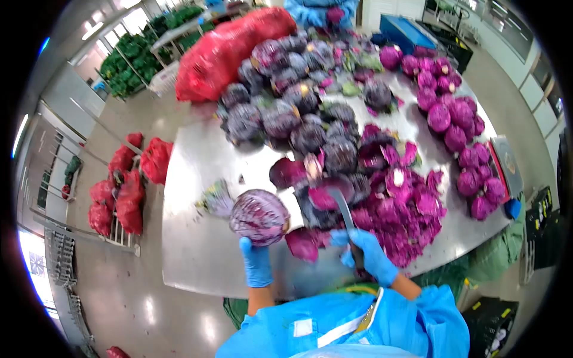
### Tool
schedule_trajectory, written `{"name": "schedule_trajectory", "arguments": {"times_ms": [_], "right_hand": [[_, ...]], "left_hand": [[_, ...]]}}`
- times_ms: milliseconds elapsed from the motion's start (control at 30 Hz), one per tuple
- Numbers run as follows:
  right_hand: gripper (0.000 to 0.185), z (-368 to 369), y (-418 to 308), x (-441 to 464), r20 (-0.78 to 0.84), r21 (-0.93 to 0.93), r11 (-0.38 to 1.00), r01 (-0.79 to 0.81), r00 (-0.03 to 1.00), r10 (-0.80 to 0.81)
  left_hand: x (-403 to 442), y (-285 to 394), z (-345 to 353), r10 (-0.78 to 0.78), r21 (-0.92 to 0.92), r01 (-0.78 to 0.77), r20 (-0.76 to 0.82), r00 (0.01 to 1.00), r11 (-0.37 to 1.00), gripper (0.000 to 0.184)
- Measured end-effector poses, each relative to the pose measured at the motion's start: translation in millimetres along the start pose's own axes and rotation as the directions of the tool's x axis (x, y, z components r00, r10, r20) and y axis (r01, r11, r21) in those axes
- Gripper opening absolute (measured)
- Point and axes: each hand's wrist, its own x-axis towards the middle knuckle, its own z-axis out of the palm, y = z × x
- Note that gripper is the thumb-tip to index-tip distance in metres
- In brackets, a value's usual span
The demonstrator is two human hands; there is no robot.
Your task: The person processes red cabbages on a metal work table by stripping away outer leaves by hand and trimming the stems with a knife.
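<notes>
Holds red cabbage (259,218) at its lower edge in gloved left hand (256,262), over the front left part of the metal table (194,259); cannot tell whether in contact with the tabletop. Pinches with thumb laid against the near side of the head; cannot see the remaining fingers. Grips curved knife (344,212) in gloved right hand (373,255), with fingers closed round the dark handle and blade pointed away from the body, apart from the cabbage.

Recorded as done, by judgement: bright purple cabbages (439,118) in a row of clusters along the right side of the table, smooth and stripped of dull outer leaves. Noted as waste from stripping: a broad pile of loose purple leaves (400,221), between the knife and those clusters.

Recorded as left: a large heap of dull, dark cabbages (280,119) over the middle and far part of the table, many with outer leaves on, plus a bulging red mesh sack (221,56) at the far left edge. Judged as partway, with much of the batch outstanding. Cannot confirm any cut to the cabbage in hand.

Also noted: a pale leafy piece (218,200) just left of the held cabbage, and further red sacks (128,203) beyond the table's left side.
</notes>
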Motion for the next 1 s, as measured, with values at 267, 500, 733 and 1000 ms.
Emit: {"name": "schedule_trajectory", "arguments": {"times_ms": [267,500,733,1000], "right_hand": [[0.042,-25.7,-4.8,11.0,-0.041,-0.111,0.992,0.059,0.997,-0.064],[0.043,-43.8,15.0,21.0,-0.046,-0.499,0.858,0.124,0.985,-0.169],[0.052,-63.5,41.5,-62.4,0.109,-0.868,0.435,0.239,0.947,-0.303],[0.05,-58.2,26.1,-80.1,0.299,-0.954,-0.074,0.291,0.911,-0.282]], "left_hand": [[-102.7,-53.3,56.4,-0.264,0.47,0.243,-0.021,0.964,0.849,0.112],[-131.0,-53.0,120.5,-0.256,0.968,-0.247,0.229,0.939,-0.038,0.111],[-155.2,-47.4,102.0,-0.206,0.935,0.142,-0.076,0.975,0.326,0.115],[-142.2,-64.3,114.5,-0.142,0.982,0.132,-0.113,0.983,0.134,0.12]]}}
